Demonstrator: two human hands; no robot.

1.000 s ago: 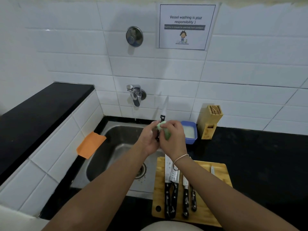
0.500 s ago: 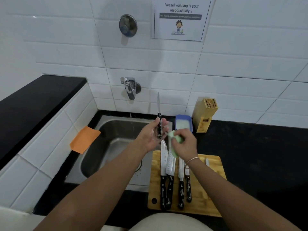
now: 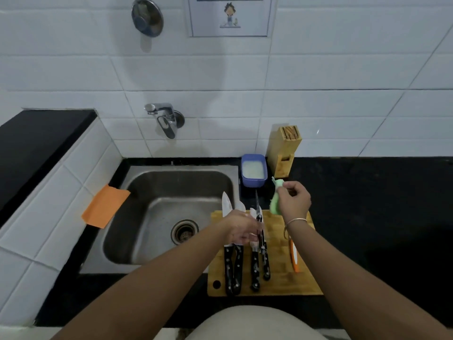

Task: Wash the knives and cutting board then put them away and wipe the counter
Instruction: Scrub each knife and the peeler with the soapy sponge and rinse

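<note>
Green sponge in right grip, above wooden cutting board

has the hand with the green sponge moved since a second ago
Yes. The right hand with the green sponge was in front of the blue container, over the sink edge; it now sits right of it, below the knife block.

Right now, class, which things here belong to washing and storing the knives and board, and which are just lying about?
Belongs to the job:
knives
cutting board
sponge
soapy water tub
knife block
sink
tap
orange cloth

Lying about:
wall notice
round wall fitting
</note>
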